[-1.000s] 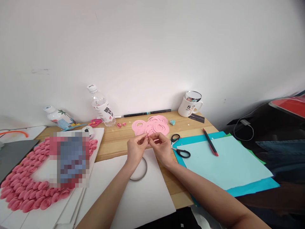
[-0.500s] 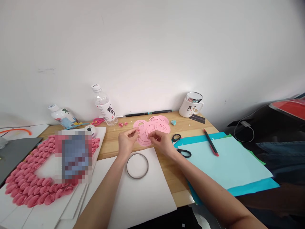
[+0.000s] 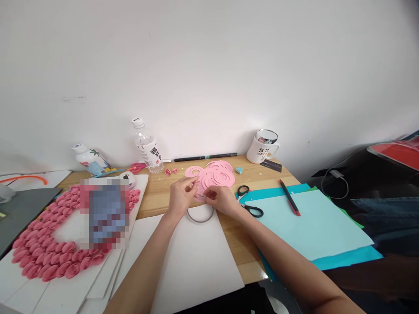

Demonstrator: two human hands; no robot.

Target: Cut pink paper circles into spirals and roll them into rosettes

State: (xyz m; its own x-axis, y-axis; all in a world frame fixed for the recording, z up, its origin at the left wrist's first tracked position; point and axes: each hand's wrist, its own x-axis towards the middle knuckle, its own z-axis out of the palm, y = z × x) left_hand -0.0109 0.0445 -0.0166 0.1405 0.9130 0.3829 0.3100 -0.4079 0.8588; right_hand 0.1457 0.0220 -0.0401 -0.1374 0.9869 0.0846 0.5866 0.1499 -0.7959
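Note:
My left hand (image 3: 181, 198) is closed in a pinch over the pink paper, with a small pink paper piece at its fingertips, mostly covered by the fingers. Close on its right, my right hand (image 3: 222, 199) pinches the far edge of a thin grey ring (image 3: 200, 222). The ring's near side shows over a white sheet (image 3: 196, 261), and parts of its far side are hidden by my hands. Just beyond my fingers lies a heap of pink paper rings and spirals (image 3: 218, 176). Black-handled scissors (image 3: 253, 211) rest right of my right hand.
Left is a board of rolled pink paper flowers (image 3: 42, 257), partly pixelated. A plastic bottle (image 3: 149, 152), a long black pen (image 3: 206, 157) and a white mug (image 3: 262, 150) stand or lie along the wall. Blue sheets (image 3: 314, 226) with a marker (image 3: 290, 197) are at right.
The grey ring has moved away from me off the middle of the white sheet, up to my right fingers. My hands have drawn closer together.

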